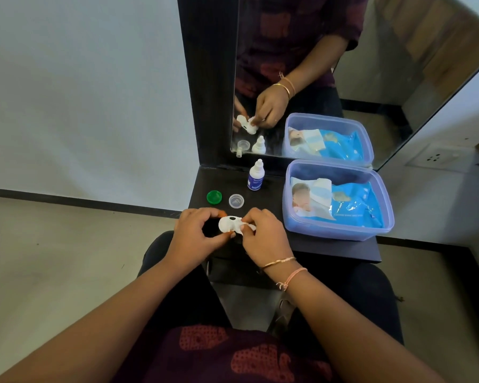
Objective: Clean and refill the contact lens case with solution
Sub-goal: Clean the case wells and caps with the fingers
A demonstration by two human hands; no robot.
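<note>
At right of centre in the frame, a lidless lilac plastic tub (pixel 382 228) holding a blue wipes pack (pixel 351 204) sits on the dark shelf (pixel 340 248). Just left of it stands the solution bottle (pixel 256 176). Lower centre, the left hand (pixel 198 233) pinches the white lens case (pixel 228 224); the right hand (pixel 263 234) grips a white wipe (pixel 244 226) pressed against it. Above them lie a green cap (pixel 214 196) and a clear cap (pixel 236 200), apart.
</note>
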